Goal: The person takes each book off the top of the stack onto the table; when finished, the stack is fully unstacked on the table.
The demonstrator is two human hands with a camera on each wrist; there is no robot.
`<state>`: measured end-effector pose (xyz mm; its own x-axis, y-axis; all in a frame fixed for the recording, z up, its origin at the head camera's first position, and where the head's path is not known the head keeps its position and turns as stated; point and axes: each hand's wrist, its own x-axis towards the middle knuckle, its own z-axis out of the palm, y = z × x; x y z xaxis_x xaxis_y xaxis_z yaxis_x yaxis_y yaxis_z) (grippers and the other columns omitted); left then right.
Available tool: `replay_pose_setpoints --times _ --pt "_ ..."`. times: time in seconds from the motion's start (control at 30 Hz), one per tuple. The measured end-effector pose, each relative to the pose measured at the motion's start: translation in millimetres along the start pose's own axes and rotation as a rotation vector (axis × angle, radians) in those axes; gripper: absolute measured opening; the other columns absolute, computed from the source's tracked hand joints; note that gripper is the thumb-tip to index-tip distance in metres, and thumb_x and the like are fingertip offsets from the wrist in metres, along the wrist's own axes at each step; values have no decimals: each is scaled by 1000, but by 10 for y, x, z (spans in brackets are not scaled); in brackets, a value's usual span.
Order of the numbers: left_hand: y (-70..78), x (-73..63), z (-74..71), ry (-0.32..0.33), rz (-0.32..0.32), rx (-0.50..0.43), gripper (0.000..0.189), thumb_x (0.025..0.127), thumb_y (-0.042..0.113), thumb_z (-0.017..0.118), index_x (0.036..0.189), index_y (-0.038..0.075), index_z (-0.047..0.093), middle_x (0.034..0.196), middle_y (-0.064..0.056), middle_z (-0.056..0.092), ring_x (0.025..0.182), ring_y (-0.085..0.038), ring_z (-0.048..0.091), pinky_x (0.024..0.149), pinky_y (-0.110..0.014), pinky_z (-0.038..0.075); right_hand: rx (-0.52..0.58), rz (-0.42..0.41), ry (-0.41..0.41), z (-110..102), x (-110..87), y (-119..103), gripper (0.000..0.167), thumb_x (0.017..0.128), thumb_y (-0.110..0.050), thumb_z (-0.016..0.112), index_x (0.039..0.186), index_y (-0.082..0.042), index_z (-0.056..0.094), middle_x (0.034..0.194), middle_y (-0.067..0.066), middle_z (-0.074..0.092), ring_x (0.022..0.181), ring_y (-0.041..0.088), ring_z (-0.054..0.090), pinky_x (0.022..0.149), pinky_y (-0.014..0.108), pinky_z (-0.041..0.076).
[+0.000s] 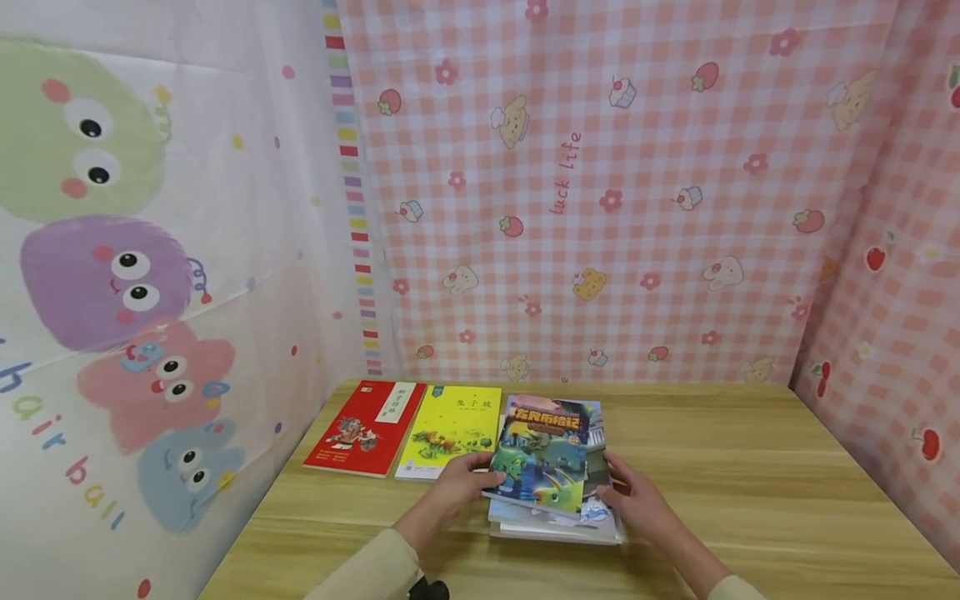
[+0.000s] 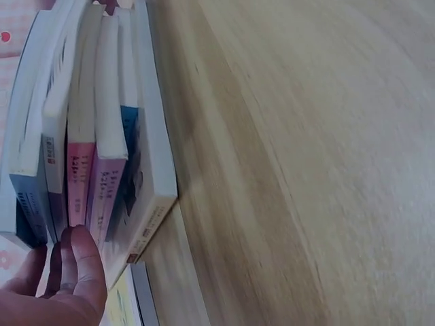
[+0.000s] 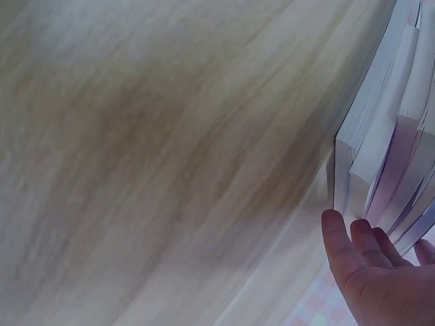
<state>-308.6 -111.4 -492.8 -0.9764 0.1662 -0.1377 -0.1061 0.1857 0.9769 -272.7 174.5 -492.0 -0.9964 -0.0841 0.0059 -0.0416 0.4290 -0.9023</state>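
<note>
A stack of several books (image 2: 81,109) lies on the table in front of me, its edges somewhat uneven. On top is a colourful comic-style book (image 1: 542,450) with dinosaurs on its cover, set askew over the ones below. My left hand (image 1: 453,492) is at the stack's left side, its fingertips touching the pink and purple spines in the left wrist view. Against the opposite side, my right hand (image 1: 645,504) has its fingertips at the page edges, fingers nearly straight in the right wrist view. The lowest book (image 1: 555,533) sticks out toward me.
Left of the stack lies a yellow book (image 1: 450,425), and beyond it a red book (image 1: 363,429), both flat with covers up. The wooden table (image 1: 720,450) ends at a pink checked curtain (image 1: 660,250) behind and a printed white curtain (image 1: 285,250) on the left.
</note>
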Motion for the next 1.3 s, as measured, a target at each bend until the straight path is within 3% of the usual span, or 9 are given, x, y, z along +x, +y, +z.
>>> replay_pose_setpoints --times 0.17,0.33,0.7,1.03,1.3 --pt "12 -11 -29 12 7 -21 54 89 10 73 137 -5 55 132 -18 58 98 -19 60 87 -43 51 3 15 -7 -10 8 20 64 97 -8 60 153 1 31 145 36 39 128 51 46 106 59 36" --pt "-4 -33 -151 25 11 -58 55 89 4 71 139 -6 52 135 -21 55 101 -21 59 94 -45 50 13 -6 -13 -9 9 28 65 96 -7 60 152 3 30 144 37 39 128 51 46 106 58 36" --pt "-69 -158 -499 -101 -17 -235 56 96 7 62 146 -4 39 119 -15 63 88 -22 67 75 -39 59 25 -37 4 -6 -4 42 65 94 -5 62 151 5 31 141 38 41 125 50 49 104 55 40" --pt "-83 -282 -614 -61 -19 -327 58 95 5 61 147 -2 38 108 -10 66 85 -20 67 71 -35 58 36 -27 5 -4 -8 63 64 96 -4 60 152 4 30 141 38 41 124 51 50 104 56 40" --pt "-113 -366 -807 5 -43 -348 60 96 6 61 149 -1 33 109 -9 67 85 -19 67 71 -33 57 18 -18 6 -3 -6 39 63 97 -7 60 152 3 31 142 37 41 125 50 49 106 58 37"
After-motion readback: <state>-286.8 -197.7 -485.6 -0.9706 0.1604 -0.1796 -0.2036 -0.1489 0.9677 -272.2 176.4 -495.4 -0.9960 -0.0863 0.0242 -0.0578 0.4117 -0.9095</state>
